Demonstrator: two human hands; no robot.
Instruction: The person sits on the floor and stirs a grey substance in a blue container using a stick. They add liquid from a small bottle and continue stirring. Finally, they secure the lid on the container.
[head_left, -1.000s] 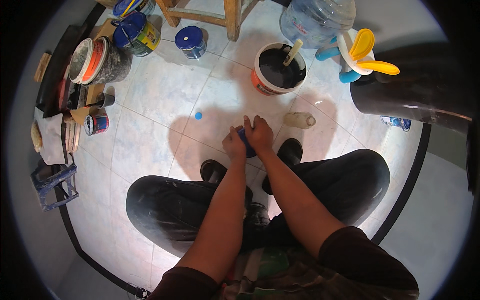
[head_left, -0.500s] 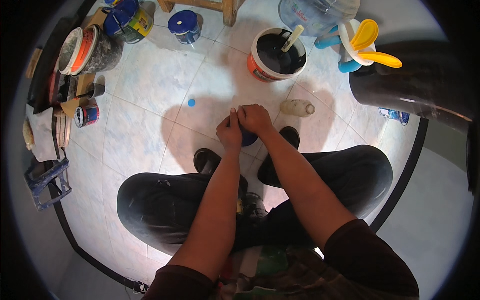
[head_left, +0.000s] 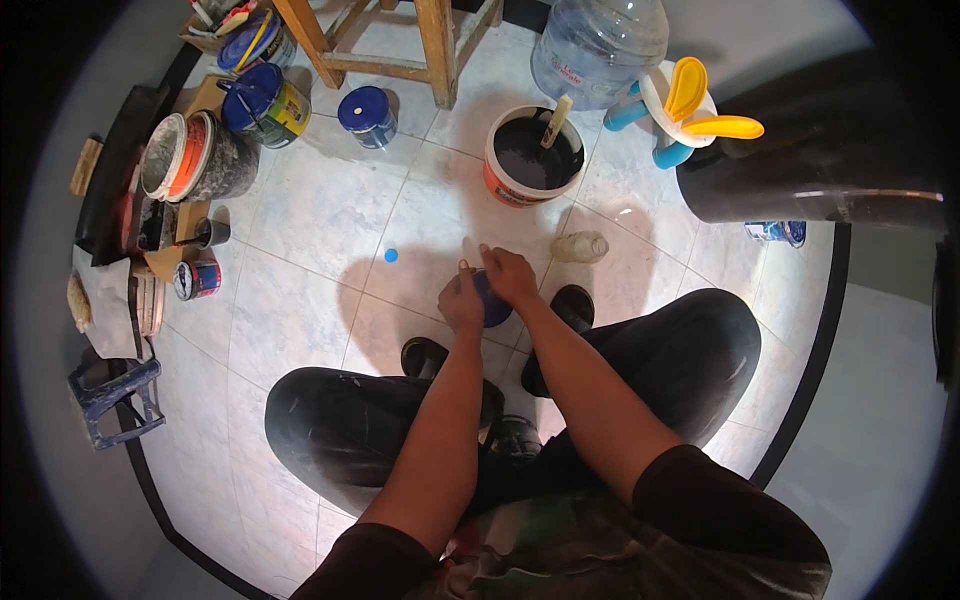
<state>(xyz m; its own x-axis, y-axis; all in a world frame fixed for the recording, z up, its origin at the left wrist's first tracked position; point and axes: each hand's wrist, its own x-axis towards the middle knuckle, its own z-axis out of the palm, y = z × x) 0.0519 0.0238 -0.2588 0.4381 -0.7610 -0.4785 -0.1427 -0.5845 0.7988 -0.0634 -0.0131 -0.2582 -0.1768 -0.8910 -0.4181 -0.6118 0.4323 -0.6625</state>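
Observation:
Between my feet stands a round tub with a blue lid (head_left: pixel 494 308), partly covered by my hands. My left hand (head_left: pixel 461 302) grips the left side of its rim, thumb pointing up and away from me. On the far right side of the same lid, my right hand (head_left: pixel 513 275) is closed with its fingers curled at the edge. The fingertips of both hands are partly hidden. Just right of my right hand, a small clear bottle (head_left: pixel 580 247) without a visible cap lies on its side. A small blue cap (head_left: pixel 391 256) rests on the tiles to the left.
Ahead stands a bucket of dark paint (head_left: pixel 533 185) holding a brush (head_left: pixel 557 122). Behind it are a large water bottle (head_left: pixel 600 60) and a white stool with yellow ears (head_left: pixel 690 105). A blue-lidded can (head_left: pixel 368 117), wooden stool (head_left: pixel 437 55) and stained buckets (head_left: pixel 200 157) stand left.
My view has tilted up, bringing more of the wooden stool and water bottle into sight. My hands have moved slightly apart, and more of the blue lid shows between them.

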